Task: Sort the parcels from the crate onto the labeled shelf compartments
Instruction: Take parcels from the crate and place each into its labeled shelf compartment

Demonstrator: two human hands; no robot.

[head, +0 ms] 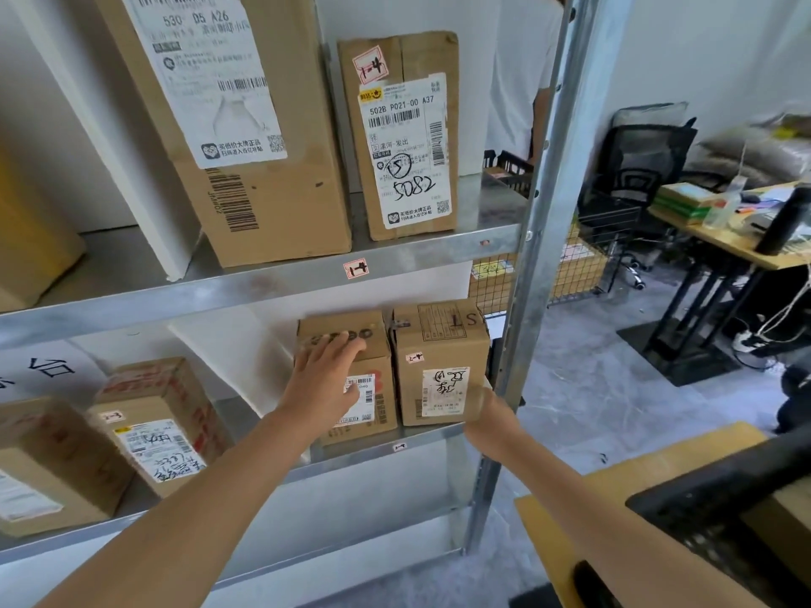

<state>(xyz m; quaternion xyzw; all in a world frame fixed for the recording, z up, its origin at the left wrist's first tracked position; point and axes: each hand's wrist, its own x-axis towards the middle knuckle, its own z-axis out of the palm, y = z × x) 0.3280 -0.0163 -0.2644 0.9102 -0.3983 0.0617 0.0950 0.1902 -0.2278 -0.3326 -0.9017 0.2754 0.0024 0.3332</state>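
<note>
Nearest, at the lower right of the frame, the crate (pixel 719 515) sits well behind both hands. Further in, the left hand (pixel 327 379) lies flat and open on the front of the left box (pixel 351 370), gripping nothing. The right hand (pixel 487 408) reaches around the lower right corner of the right box (pixel 441 366), fingers hidden, so its grip cannot be told. Both boxes stand upright, touching, at the centre on the shelf (pixel 421 436); the right hand is nearer the right box.

View: single head camera, wide-angle.
Facing: forward and down, at the shelf (pixel 281 278) from its right end.
Nearness: close; both forearms reach in from the bottom edge.
Periphery: desk (pixel 719 243), floor at right.
</note>
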